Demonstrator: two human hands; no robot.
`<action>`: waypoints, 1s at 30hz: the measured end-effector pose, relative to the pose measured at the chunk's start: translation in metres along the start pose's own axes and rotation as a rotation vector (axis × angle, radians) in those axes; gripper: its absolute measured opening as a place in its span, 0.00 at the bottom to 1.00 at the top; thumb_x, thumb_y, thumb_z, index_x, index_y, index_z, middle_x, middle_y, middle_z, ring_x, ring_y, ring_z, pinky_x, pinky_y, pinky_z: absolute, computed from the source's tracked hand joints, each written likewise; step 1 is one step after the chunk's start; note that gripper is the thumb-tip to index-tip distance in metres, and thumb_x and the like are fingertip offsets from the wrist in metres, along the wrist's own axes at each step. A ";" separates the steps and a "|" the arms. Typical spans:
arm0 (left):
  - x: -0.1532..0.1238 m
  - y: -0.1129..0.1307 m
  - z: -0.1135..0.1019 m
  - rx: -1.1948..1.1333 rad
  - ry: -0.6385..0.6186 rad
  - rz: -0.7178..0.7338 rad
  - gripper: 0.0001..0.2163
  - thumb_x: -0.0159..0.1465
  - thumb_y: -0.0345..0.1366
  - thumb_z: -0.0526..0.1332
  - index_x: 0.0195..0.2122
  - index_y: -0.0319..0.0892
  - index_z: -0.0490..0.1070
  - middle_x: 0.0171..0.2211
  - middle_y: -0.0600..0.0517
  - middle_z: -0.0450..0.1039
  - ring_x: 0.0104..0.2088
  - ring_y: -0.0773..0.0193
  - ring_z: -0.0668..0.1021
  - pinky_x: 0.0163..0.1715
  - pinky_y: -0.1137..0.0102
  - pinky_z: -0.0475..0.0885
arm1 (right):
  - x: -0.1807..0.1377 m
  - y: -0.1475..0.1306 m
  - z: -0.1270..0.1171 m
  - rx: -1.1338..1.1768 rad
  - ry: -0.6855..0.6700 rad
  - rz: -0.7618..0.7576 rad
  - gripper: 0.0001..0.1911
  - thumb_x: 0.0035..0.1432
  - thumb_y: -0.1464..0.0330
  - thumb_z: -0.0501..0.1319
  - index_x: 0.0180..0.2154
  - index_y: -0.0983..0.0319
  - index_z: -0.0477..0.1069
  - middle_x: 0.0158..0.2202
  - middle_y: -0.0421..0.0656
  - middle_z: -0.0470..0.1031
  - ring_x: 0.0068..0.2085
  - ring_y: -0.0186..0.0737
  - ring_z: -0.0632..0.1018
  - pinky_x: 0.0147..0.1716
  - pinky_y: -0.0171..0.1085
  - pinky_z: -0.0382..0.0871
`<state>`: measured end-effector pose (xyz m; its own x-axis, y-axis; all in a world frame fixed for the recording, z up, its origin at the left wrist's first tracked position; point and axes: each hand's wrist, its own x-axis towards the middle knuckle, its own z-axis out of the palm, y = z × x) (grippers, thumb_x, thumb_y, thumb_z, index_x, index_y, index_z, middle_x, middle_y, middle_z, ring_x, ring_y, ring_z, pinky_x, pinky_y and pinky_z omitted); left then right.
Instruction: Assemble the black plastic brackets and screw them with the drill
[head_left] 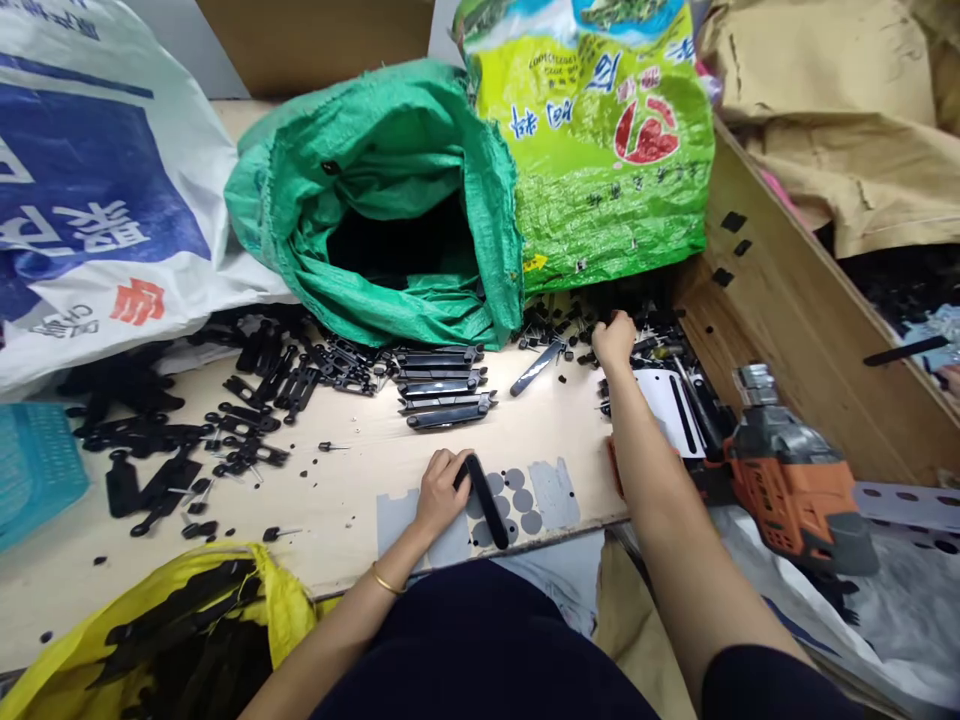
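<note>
My left hand (441, 488) rests near the table's front edge, its fingers closed round a long black plastic bar (487, 502) that lies over grey round marks on the tabletop. My right hand (615, 338) reaches far forward into a heap of small black parts (570, 325) at the foot of a green printed sack. Its fingers are pinched together in the heap; what they grip is too small to name. Between the hands lies a neat stack of assembled black bars (444, 392), and one loose bar (536, 368) lies beside it.
An open green woven sack (390, 200), a green printed sack (600, 130) and a white and blue sack (97, 180) line the back. Loose black parts (187, 440) cover the left side. A yellow bag (187, 620) holds more. An orange power drill (787, 480) stands at right, a teal basket (34, 465) at left.
</note>
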<state>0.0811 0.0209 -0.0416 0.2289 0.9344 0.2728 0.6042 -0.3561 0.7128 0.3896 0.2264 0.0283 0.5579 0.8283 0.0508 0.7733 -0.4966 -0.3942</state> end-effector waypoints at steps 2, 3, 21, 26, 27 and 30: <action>0.000 0.000 0.001 0.001 0.002 -0.003 0.15 0.62 0.27 0.54 0.49 0.45 0.69 0.29 0.52 0.62 0.34 0.61 0.70 0.35 0.66 0.71 | 0.029 -0.010 0.002 -0.061 0.008 0.055 0.19 0.53 0.78 0.53 0.48 0.76 0.66 0.49 0.62 0.68 0.52 0.52 0.67 0.50 0.48 0.60; 0.000 0.000 0.002 0.000 0.004 -0.003 0.15 0.61 0.27 0.54 0.49 0.45 0.69 0.30 0.52 0.63 0.34 0.61 0.70 0.35 0.66 0.71 | 0.038 -0.015 0.001 -0.075 0.010 0.079 0.18 0.52 0.78 0.54 0.46 0.76 0.67 0.47 0.63 0.69 0.53 0.52 0.67 0.51 0.49 0.60; -0.004 0.003 -0.003 0.067 -0.020 -0.145 0.20 0.60 0.26 0.54 0.55 0.39 0.64 0.35 0.49 0.64 0.39 0.60 0.69 0.44 0.64 0.69 | -0.186 0.065 -0.085 0.682 -0.725 -0.054 0.19 0.39 0.58 0.69 0.31 0.63 0.71 0.22 0.37 0.68 0.22 0.30 0.67 0.22 0.32 0.60; -0.020 0.007 -0.029 0.203 -0.012 -0.283 0.32 0.55 0.25 0.56 0.63 0.40 0.52 0.40 0.46 0.62 0.42 0.56 0.69 0.46 0.58 0.67 | -0.162 0.055 -0.086 0.297 -0.952 -0.418 0.15 0.45 0.58 0.65 0.31 0.63 0.75 0.26 0.41 0.74 0.28 0.37 0.73 0.29 0.36 0.65; -0.023 0.009 -0.036 0.262 -0.035 -0.261 0.34 0.54 0.26 0.57 0.63 0.41 0.51 0.43 0.44 0.62 0.45 0.54 0.68 0.47 0.56 0.66 | -0.156 0.049 -0.083 0.224 -0.943 -0.488 0.13 0.45 0.60 0.65 0.31 0.62 0.76 0.28 0.43 0.75 0.30 0.39 0.74 0.32 0.36 0.66; -0.020 0.018 -0.053 0.398 -0.216 -0.016 0.32 0.54 0.29 0.61 0.61 0.45 0.57 0.55 0.40 0.57 0.54 0.47 0.63 0.52 0.52 0.60 | -0.152 0.027 -0.075 0.019 -0.629 -0.574 0.12 0.48 0.67 0.64 0.37 0.62 0.76 0.36 0.47 0.76 0.39 0.45 0.76 0.40 0.40 0.66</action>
<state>0.0465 -0.0044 0.0000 0.3451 0.9340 0.0927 0.8459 -0.3523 0.4003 0.3489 0.0678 0.0786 -0.1948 0.9432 -0.2691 0.8767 0.0445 -0.4789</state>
